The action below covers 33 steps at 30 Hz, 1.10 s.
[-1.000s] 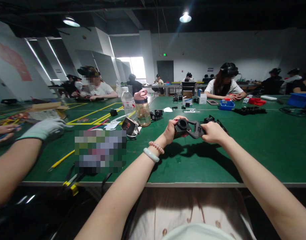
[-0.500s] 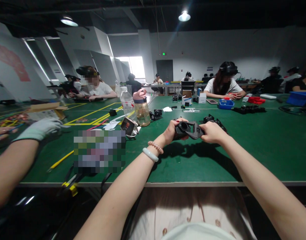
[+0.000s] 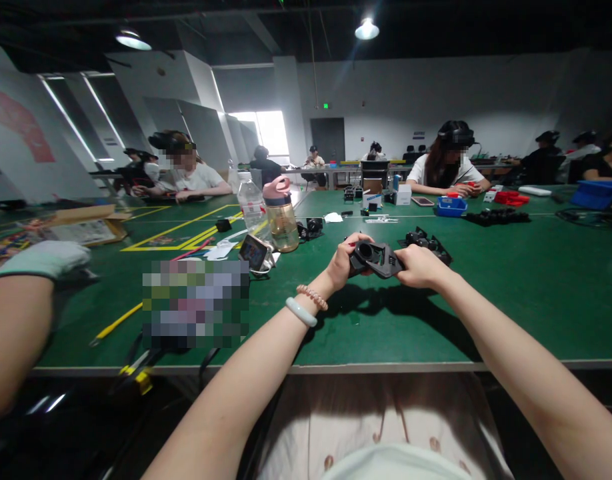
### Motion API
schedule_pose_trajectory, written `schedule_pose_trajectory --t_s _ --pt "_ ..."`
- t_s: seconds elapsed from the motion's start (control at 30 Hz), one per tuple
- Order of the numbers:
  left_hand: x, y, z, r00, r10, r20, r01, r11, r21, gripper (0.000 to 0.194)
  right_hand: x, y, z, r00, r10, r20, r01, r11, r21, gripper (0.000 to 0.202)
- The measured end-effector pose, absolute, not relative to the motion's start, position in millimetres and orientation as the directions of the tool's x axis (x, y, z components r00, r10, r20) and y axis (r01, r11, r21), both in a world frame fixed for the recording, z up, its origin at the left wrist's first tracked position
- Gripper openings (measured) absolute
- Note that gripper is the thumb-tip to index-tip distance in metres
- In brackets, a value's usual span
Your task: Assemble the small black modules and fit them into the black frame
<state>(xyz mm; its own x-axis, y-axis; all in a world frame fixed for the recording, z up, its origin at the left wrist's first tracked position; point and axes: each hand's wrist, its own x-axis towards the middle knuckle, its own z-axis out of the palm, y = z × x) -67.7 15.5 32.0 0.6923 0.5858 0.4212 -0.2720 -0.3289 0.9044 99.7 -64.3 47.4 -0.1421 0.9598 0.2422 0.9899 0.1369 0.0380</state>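
Observation:
My left hand point(image 3: 345, 260) is closed around a black part with a round ring point(image 3: 365, 251), held a little above the green table. My right hand point(image 3: 419, 265) pinches a black angular frame piece point(image 3: 385, 261) with a cut-out in it. The two pieces touch or overlap between my hands; whether they are joined I cannot tell. My fingers hide the outer ends of both. Just behind my right hand lie more black parts point(image 3: 429, 244) on the table.
A pink-lidded bottle point(image 3: 284, 223), a clear water bottle point(image 3: 251, 200) and a small screen device point(image 3: 255, 254) stand left of my hands. Further left, a co-worker's gloved hand point(image 3: 53, 259) reaches over the table. A blue bin point(image 3: 451, 207) sits beyond, before a seated person.
The frame piece in my right hand has shifted slightly left, closer against the ringed part. The co-worker's gloved hand has moved left. My view has turned very slightly.

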Motion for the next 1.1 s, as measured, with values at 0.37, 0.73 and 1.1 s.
schedule_pose_trajectory --t_s 0.37,0.73,1.1 --pt "-70.0 11.7 38.9 0.499 0.55 0.67 -0.185 -0.688 0.702 0.04 90.8 -64.3 42.8 -0.102 0.956 0.274 0.992 0.117 -0.037 0.02" --pt "-70.4 1.8 43.5 0.371 0.56 0.741 -0.122 -0.762 0.636 0.033 84.1 -64.3 39.1 -0.09 0.946 0.312 0.986 0.129 -0.107 0.02" --pt "-67.5 -1.2 40.3 0.27 0.526 0.806 -0.125 -0.811 0.571 0.035 79.3 -65.3 38.7 -0.077 0.951 0.3 0.984 0.121 -0.131 0.02"
